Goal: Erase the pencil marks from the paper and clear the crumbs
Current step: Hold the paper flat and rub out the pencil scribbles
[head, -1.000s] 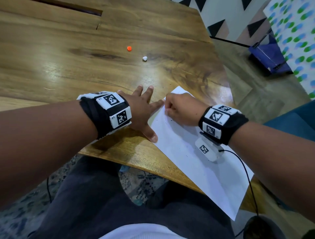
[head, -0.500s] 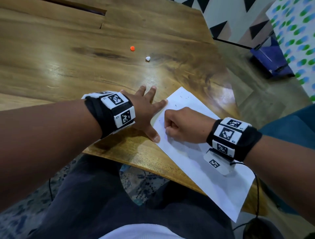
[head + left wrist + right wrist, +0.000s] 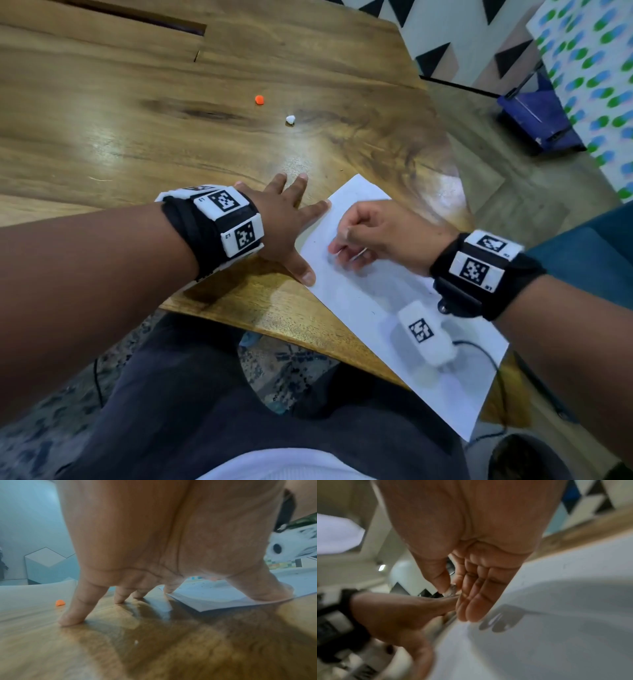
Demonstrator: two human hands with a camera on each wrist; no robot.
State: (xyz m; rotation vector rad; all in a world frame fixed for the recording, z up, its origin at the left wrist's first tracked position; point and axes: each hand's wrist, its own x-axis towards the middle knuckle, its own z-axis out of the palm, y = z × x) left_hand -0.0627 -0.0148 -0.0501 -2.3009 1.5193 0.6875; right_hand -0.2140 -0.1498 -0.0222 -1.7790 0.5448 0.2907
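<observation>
White paper (image 3: 394, 308) lies slantwise at the table (image 3: 137, 137) edge, overhanging toward five o'clock, and we pin its nine o'clock edge so it won't slide. Our left hand (image 3: 284, 222) is spread flat, forefinger and thumb pressing the sheet, the other fingers on the wood. Our right hand (image 3: 373, 236) hovers over the paper with fingers loosely extended, thumb nipping a small grey eraser (image 3: 452, 590) against the forefinger, so it looks like a sweep at the crumbs. Dark crumbs (image 3: 202, 584) speckle the sheet's twelve o'clock end. Far off at eleven o'clock sit an orange bit (image 3: 259, 99) and a white bit (image 3: 290, 119).
</observation>
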